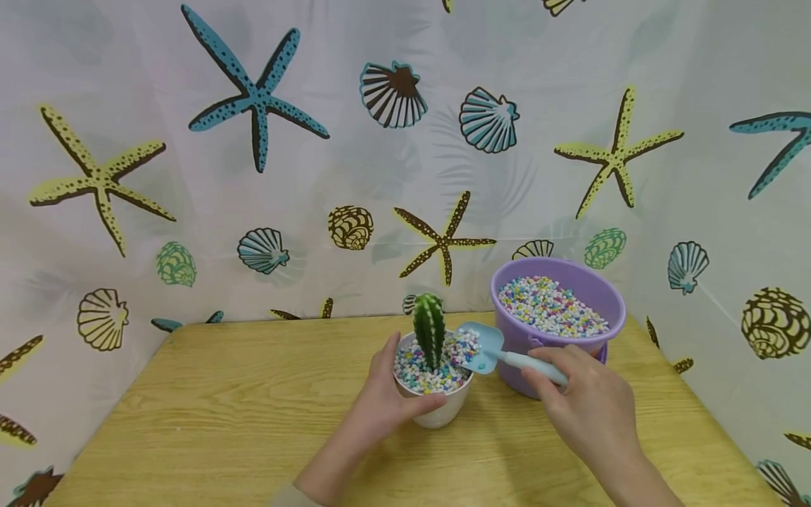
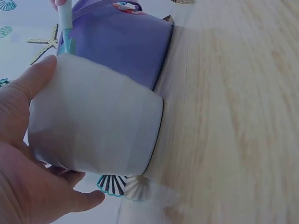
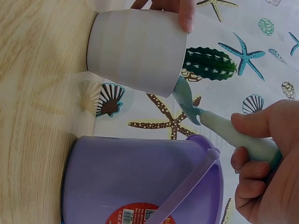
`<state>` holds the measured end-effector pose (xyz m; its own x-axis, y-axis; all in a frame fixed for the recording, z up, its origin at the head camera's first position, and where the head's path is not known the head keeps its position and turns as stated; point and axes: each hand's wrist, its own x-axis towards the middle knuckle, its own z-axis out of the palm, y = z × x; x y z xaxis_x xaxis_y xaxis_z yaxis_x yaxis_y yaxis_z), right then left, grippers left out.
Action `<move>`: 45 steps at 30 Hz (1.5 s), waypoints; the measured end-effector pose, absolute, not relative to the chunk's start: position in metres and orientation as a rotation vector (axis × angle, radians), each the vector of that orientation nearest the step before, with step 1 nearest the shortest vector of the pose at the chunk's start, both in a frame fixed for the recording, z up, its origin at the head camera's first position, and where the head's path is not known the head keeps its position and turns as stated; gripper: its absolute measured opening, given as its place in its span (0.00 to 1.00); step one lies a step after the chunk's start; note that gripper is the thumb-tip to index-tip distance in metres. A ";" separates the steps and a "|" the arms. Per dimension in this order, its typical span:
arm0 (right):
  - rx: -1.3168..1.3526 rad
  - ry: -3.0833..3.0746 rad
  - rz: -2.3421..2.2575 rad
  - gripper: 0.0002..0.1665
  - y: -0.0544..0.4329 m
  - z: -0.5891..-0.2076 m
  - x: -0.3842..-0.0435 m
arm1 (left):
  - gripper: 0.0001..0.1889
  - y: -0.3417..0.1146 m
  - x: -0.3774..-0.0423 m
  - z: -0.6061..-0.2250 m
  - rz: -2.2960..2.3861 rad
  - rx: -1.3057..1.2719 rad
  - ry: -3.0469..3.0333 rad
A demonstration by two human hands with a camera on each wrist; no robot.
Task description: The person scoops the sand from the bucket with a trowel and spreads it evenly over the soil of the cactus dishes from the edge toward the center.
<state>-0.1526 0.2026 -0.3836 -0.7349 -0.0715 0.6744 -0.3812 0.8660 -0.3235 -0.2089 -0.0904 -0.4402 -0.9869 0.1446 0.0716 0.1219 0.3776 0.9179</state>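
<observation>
A white pot (image 1: 439,415) stands on the table with a green cactus (image 1: 429,331) upright in multicoloured pebbles (image 1: 424,377). My left hand (image 1: 389,405) holds the pot from its left side, thumb along the near rim and fingers behind. In my right hand (image 1: 586,394) is the handle of a light blue toy shovel (image 1: 489,341), gripped between thumb and curled fingers. The shovel's blade carries pebbles and its tip meets the pot's right rim, as the right wrist view also shows with the shovel handle (image 3: 233,133).
Right of the pot stands a purple bucket (image 1: 526,345) with many small coloured pebbles (image 1: 551,306) inside. Its handle (image 3: 187,186) hangs down the side. The wooden table (image 1: 253,408) meets a curtain (image 1: 304,211) printed with starfish and shells at the back and sides.
</observation>
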 end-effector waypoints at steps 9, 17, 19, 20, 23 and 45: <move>0.329 -2.334 0.537 0.16 0.201 -0.383 -0.151 | 0.70 -0.098 -0.209 -0.438 1.741 0.259 2.473; 0.340 -2.300 0.493 0.17 0.200 -0.384 -0.151 | 0.71 -0.092 -0.208 -0.440 1.694 0.275 2.601; 0.346 -2.291 0.479 0.17 0.199 -0.384 -0.151 | 0.71 -0.092 -0.207 -0.439 1.685 0.285 2.609; 0.349 -2.287 0.470 0.17 0.199 -0.384 -0.151 | 0.70 -0.092 -0.207 -0.439 1.679 0.287 2.604; 0.362 -2.273 0.442 0.18 0.198 -0.384 -0.151 | 0.68 -0.095 -0.208 -0.438 1.687 0.302 2.564; 0.437 -2.170 0.365 0.17 0.197 -0.389 -0.153 | 0.70 -0.095 -0.210 -0.441 1.702 0.302 2.551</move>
